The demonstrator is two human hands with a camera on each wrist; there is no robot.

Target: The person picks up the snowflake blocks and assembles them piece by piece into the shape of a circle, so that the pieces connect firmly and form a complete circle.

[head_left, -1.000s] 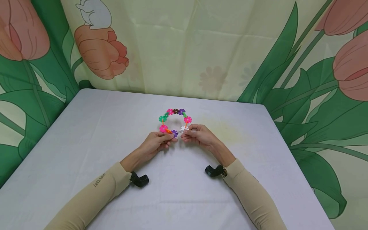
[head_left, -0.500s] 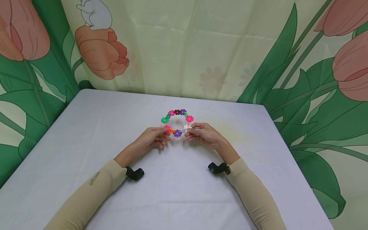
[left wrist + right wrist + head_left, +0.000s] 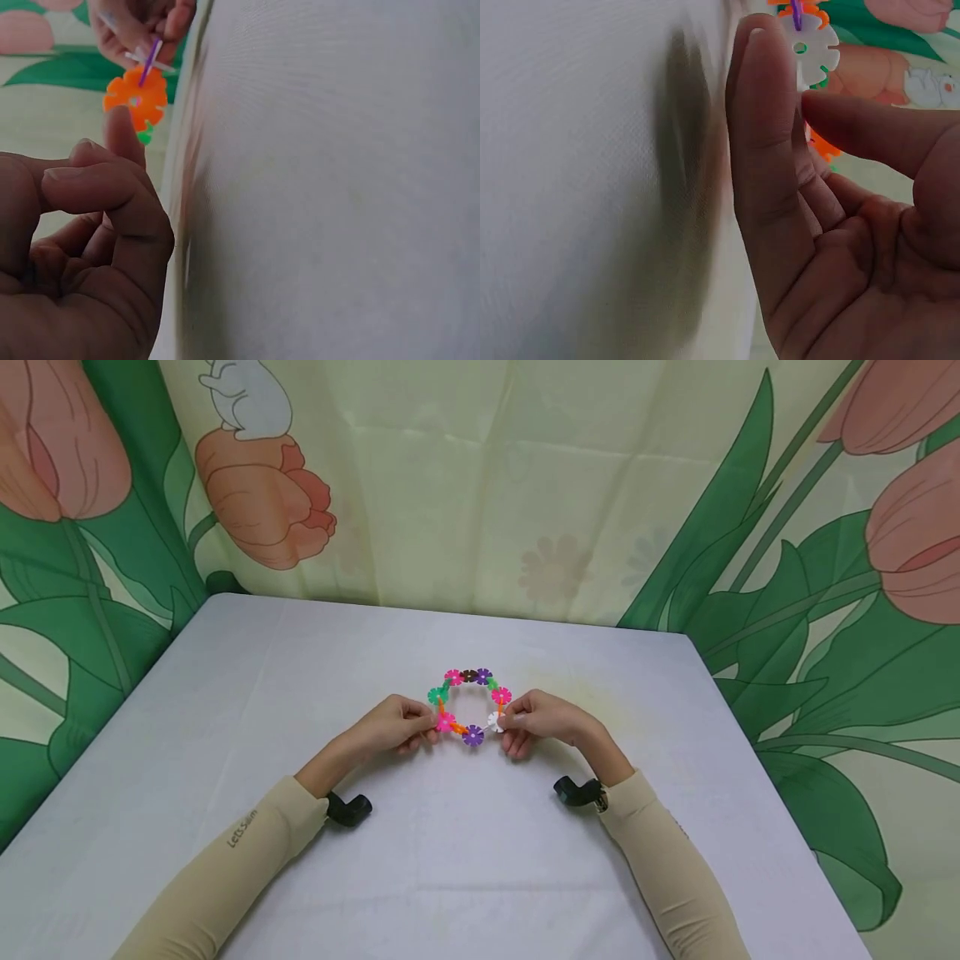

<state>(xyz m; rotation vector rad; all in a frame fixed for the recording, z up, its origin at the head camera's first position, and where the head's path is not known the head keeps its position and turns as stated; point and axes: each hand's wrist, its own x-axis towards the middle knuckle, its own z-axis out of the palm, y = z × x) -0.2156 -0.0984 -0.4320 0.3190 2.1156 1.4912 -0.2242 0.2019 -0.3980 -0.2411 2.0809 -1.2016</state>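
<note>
A ring of linked, notched plastic snowflake discs stands between the two hands in the head view, with a purple disc (image 3: 473, 736) nearest the person. The left hand (image 3: 393, 724) pinches the ring at a pink disc (image 3: 446, 722) on its left side. On the opposite side, the right hand (image 3: 543, 720) pinches a white disc (image 3: 495, 722) between thumb and fingers. Past the left fingertips, the left wrist view shows an orange disc (image 3: 135, 97). The right wrist view shows a white disc (image 3: 821, 49) beyond the thumb. Whether the ring touches the table cannot be told.
A white cloth covers the table (image 3: 465, 843). Behind it hangs a pale curtain (image 3: 450, 485) printed with tulips, leaves and a white rabbit. A black wrist camera is strapped at each sleeve cuff.
The left hand has let go of the purple disc and moved left to the pink one. Both hands have shifted the ring slightly right and towards the person.
</note>
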